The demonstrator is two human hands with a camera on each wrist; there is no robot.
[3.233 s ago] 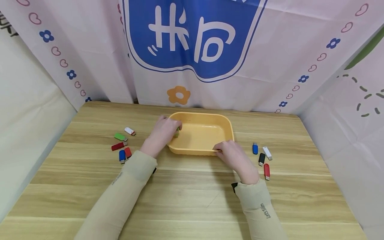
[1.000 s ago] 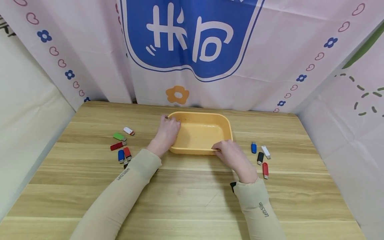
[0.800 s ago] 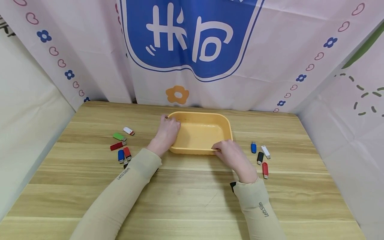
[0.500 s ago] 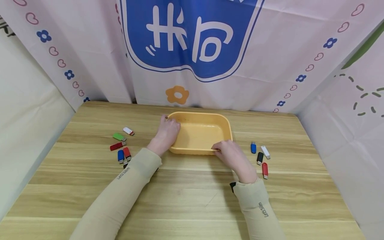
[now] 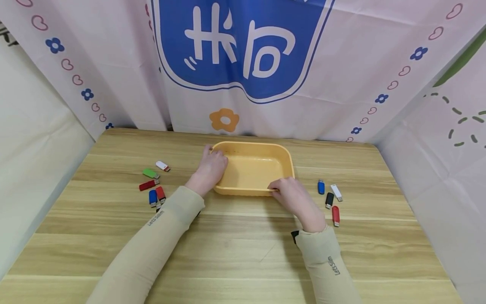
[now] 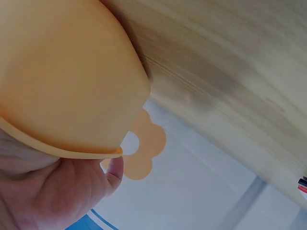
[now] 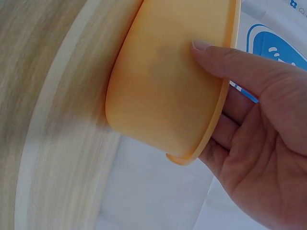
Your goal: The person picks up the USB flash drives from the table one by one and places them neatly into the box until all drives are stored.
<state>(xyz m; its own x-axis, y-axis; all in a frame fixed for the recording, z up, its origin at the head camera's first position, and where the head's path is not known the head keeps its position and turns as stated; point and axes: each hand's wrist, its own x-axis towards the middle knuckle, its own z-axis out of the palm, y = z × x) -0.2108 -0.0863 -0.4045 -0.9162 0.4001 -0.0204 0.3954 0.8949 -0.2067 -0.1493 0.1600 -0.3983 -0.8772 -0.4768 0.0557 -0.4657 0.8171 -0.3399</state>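
Note:
A yellow rectangular plastic tray (image 5: 243,192) stands at the back middle of the table, with no contents visible in it. My left hand (image 5: 211,168) grips its left end, fingers bent over the rim; the left wrist view shows the thumb at the rim and the other fingers hidden behind the wall. With my right hand (image 5: 295,197) I pinch the front rim near the right corner. In the right wrist view the thumb (image 7: 211,55) presses the outer wall while the other fingers go behind the rim.
Left of the tray lie several USB sticks, among them white (image 5: 162,166), green (image 5: 150,173), dark red (image 5: 148,185) and blue (image 5: 152,197) ones. Right of it are blue (image 5: 321,186), white (image 5: 336,192), black (image 5: 329,200) and red (image 5: 336,215) sticks. A printed curtain (image 5: 341,97) hangs behind the table.
The green thing by my left fingers 3.2 s ago is out of sight. That hand has shifted slightly and now grips the tray's left rim. Over the last second both hands hold nearly still.

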